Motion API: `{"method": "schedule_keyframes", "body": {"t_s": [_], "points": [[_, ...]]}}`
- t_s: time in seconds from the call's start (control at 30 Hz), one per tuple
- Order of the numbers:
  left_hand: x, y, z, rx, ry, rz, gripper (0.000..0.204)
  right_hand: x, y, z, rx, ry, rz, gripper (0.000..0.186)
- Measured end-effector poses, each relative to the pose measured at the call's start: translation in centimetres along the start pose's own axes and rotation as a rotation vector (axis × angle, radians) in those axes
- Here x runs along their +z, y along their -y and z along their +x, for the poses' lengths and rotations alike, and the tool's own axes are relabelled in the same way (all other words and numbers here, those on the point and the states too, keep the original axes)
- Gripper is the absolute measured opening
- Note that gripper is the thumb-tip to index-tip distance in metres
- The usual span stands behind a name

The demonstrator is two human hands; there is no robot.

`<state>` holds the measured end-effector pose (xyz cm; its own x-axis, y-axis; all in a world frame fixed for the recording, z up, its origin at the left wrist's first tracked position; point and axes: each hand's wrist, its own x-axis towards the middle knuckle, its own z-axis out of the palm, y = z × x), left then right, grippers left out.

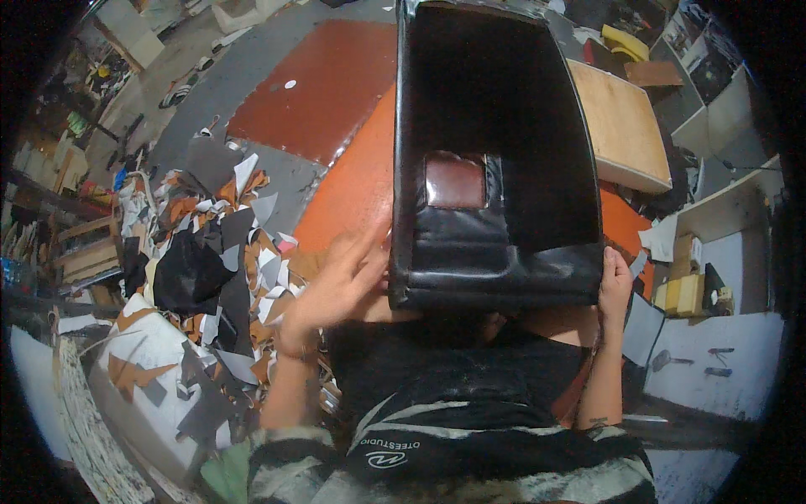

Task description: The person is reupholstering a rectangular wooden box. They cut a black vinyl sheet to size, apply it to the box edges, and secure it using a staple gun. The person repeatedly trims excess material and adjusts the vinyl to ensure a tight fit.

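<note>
A large black leather-covered panel [457, 277] with raised edges stands over my lap, its near end close to my body. Through a square opening in its lower part, a glossy dark red-brown surface [455, 181] shows. My left hand [348, 273] lies against the panel's left edge, fingers stretched out and slightly blurred. On the opposite side, my right hand [616, 281] grips the right edge near the bottom corner, its fingers curled around it. Part of that hand is hidden behind the panel.
Leather and fabric scraps [260, 277] are heaped on my left. Beyond lie a red-brown sheet [319, 92] and an orange sheet [357, 189]. At right stand a plywood-topped box [621, 126] and an open drawer [739, 252] holding yellow blocks [682, 296]; small tools lie on a white surface [714, 370].
</note>
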<state>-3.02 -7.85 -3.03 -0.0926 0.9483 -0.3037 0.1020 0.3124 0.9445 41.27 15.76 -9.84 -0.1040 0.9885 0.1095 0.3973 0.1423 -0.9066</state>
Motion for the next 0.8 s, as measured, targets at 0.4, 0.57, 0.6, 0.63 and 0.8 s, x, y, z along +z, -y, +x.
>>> {"method": "schedule_keyframes", "body": {"t_s": [0.4, 0.57, 0.6, 0.63, 0.8], "points": [[6.4, 5.5, -2.9, 0.166, -0.113, -0.455, 0.079, 0.4, 2.5, -0.5, -0.108, 0.016, -0.203, 0.043], [6.4, 5.4, -2.8, 0.207, -0.119, -0.429, 0.08, 0.0, 1.3, -0.3, 0.013, 0.025, -0.119, 0.042], [6.4, 5.6, -2.8, 0.207, -0.121, -0.426, 0.08, 0.0, 1.4, -0.3, 0.022, 0.026, -0.14, 0.042], [6.4, 5.6, -2.8, 0.203, -0.112, -0.448, 0.081, 0.0, 1.6, -0.2, 0.004, -0.016, -0.157, 0.038], [6.3, 5.4, -2.9, 0.18, -0.11, -0.48, 0.081, 3.2, 8.9, -1.8, -0.526, -0.423, -0.62, 0.026]]}}
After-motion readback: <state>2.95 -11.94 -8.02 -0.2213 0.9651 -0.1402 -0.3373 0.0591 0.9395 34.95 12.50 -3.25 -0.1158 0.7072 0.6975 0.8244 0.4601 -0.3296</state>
